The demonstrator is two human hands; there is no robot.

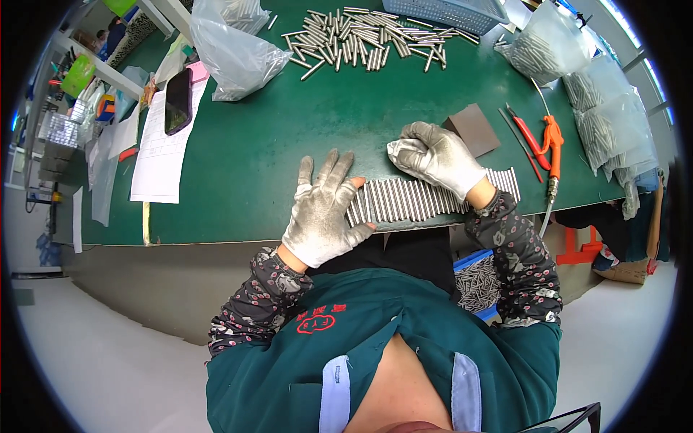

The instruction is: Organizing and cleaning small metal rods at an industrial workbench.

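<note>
A row of shiny metal pins [404, 200] lies side by side along the green table's near edge. My left hand [323, 209], in a greyish-white glove with bare thumb and index fingertips, rests open at the row's left end, fingers spread and thumb along the pins' near ends. My right hand [439, 157], gloved too, is closed above the row's right part, its fingers curled together. Whitish material shows at its fingertips; whether this is glove or a held cloth I cannot make out. A brown-grey block [473, 130] lies just beyond the right hand.
Loose pins [361, 36] are heaped at the back beside a blue basket [447, 11]. An orange air gun [553, 141] and red-handled pliers [528, 136] lie right, near bagged pins [606, 123]. A phone [178, 101] rests on paper at left. A blue bin [462, 260] of pins stands below.
</note>
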